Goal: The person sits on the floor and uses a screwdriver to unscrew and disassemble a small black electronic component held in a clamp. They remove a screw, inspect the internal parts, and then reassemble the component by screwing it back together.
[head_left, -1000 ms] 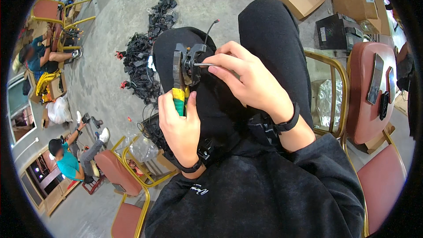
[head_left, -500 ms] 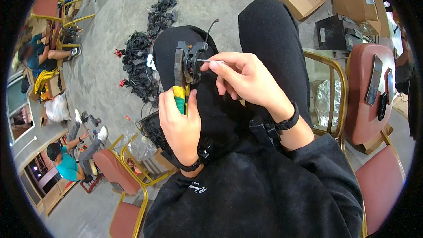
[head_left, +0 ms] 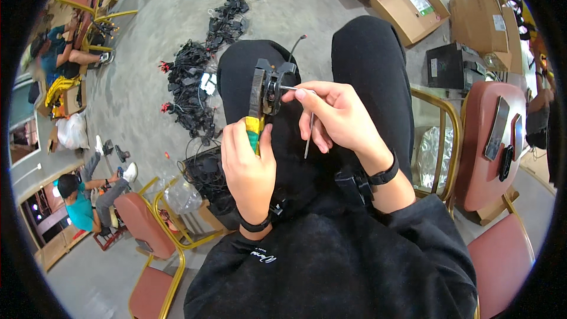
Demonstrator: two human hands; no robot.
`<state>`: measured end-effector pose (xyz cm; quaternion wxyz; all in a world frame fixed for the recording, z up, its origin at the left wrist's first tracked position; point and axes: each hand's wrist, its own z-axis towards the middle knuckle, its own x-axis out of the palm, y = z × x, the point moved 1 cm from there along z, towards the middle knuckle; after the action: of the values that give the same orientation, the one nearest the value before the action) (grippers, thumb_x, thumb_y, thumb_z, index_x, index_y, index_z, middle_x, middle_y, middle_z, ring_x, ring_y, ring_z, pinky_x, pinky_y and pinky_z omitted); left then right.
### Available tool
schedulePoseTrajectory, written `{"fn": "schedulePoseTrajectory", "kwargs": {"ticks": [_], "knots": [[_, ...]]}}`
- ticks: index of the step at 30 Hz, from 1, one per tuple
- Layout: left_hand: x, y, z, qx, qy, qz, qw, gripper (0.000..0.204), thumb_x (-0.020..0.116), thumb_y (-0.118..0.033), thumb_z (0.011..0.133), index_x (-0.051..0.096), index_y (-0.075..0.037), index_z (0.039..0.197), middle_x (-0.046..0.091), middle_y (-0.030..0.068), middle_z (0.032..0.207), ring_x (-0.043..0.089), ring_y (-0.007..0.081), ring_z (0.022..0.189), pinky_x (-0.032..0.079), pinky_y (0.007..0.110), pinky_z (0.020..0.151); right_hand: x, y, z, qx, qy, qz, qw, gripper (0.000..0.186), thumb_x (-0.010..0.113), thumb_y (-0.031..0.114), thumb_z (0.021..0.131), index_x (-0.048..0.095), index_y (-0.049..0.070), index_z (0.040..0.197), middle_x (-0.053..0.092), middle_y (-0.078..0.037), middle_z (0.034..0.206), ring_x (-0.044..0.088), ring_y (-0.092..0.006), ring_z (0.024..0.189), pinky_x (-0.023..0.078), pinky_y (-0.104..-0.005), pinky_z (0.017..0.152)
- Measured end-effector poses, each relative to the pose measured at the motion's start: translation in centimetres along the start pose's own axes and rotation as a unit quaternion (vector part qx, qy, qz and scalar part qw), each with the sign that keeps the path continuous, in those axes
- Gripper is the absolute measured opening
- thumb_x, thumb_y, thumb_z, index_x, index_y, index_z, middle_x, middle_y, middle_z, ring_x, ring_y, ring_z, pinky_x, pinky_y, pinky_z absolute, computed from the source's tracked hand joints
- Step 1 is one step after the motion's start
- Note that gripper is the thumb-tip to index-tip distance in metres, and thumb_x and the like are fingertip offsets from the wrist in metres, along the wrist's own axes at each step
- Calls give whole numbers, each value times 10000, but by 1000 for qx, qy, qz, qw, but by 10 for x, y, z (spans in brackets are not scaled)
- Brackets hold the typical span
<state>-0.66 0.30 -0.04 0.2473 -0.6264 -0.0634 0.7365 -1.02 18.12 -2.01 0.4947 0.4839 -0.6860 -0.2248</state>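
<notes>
slippage looks the likeliest trouble; left hand (head_left: 250, 164) grips the yellow-green handle (head_left: 253, 132), right hand (head_left: 339, 113) pinches a thin metal rod (head_left: 289, 87) at the black clamp-like part (head_left: 273, 90), upper middle of the frame; a loose pinch or off-line push could skid its tip toward the left hand

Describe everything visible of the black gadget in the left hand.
The black gadget looks like hard plastic, with a ridged strip along its left side and a notched far end. Its near end is yellow and green, gripped between the left hand's thumb and fingers. It points away from the body, over the left leg. A thin metal rod in the right hand reaches its right side; contact is unclear.
</notes>
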Motion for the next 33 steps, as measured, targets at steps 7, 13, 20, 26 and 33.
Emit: {"fn": "schedulePoseTrajectory", "kwargs": {"ticks": [7,13,20,26,33], "knots": [[-8,0,-1,7,-14,-16,1000,342,722,-130,856,565,23,1118,581,188,961,597,410,864,476,450,728,2,-2,1,-1,1,4,1000,323,484,232,1042,621,-51,1115,621,-99,595,535,-107,366,384,-215,336],[-16,1,0,-11,-7,-35,999,314,725,-73,840,599,35,1107,619,192,956,630,391,859,506,427,730,5,-4,3,-10,0,-7,1000,313,486,234,1044,629,-34,1119,624,-93,584,540,-108,370,391,-215,342],[-18,3,-2,3,0,13,1000,332,731,-118,843,610,1,1129,633,130,975,659,314,841,532,388,702,5,-6,4,-9,4,1,1000,311,500,243,1043,636,-26,1119,626,-100,585,537,-115,366,394,-219,343],[-16,3,-5,0,-13,9,1000,344,740,-119,846,613,1,1143,646,112,917,673,290,787,537,363,661,6,-5,4,-5,8,16,1000,313,495,242,1045,634,-29,1117,623,-103,581,537,-120,364,397,-221,340],[-12,4,-5,-13,-21,-20,999,334,756,-75,820,632,26,1113,656,155,913,665,343,777,529,387,666,7,-5,5,-8,5,7,1000,306,491,238,1046,633,-23,1122,623,-100,585,545,-122,369,409,-225,341]]}}
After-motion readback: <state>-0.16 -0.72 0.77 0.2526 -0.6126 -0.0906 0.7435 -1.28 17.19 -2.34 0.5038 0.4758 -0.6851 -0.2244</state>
